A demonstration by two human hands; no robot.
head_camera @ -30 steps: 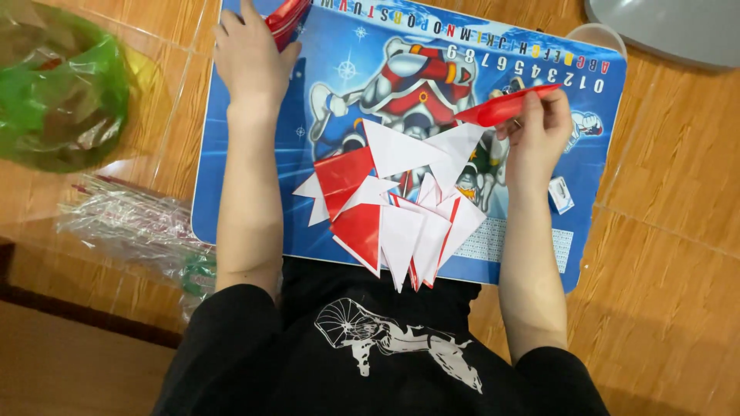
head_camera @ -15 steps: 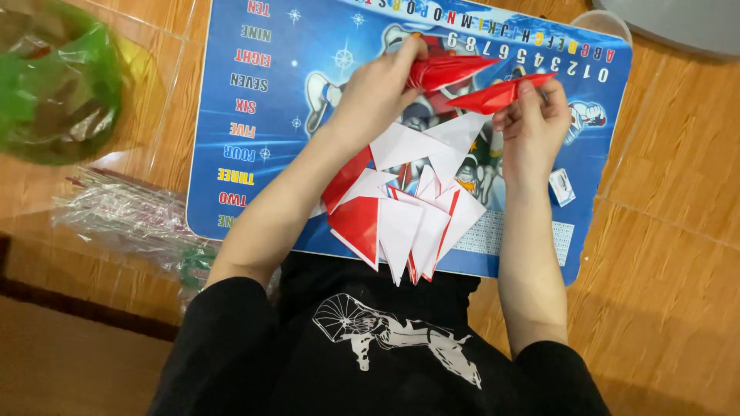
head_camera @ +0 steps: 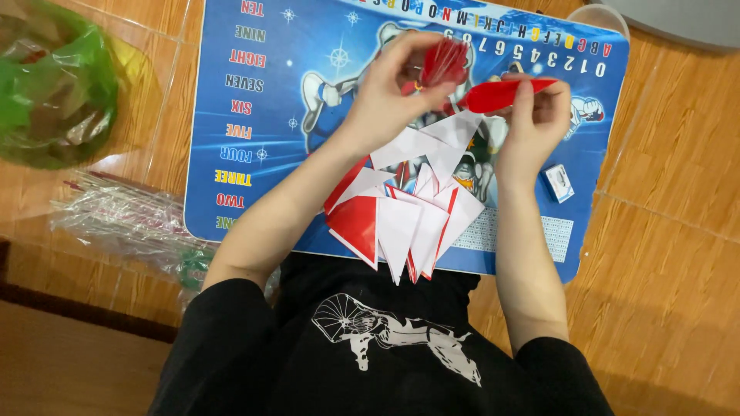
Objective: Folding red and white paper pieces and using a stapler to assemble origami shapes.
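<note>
A blue printed mat (head_camera: 254, 92) covers the wooden table (head_camera: 678, 200), its left edge lined with coloured number words and its far edge with a row of coloured letters and digits (all upside down from this view). A small white and blue packet (head_camera: 558, 182) lies on the mat just right of the right forearm, a crumpled green plastic bag (head_camera: 50, 92) sits at the far left, and a clear wrapper of thin sticks (head_camera: 123, 216) lies beside the mat's left edge. The left hand (head_camera: 385, 100) pinches a folded red paper piece (head_camera: 445, 62) between thumb and fingertips, held above the mat. The right hand (head_camera: 539, 119) grips a long red folded paper strip (head_camera: 497, 94), which pokes leftward from its fingers toward the other piece. Red and white folded triangles (head_camera: 401, 223) fan out near the chest.
</note>
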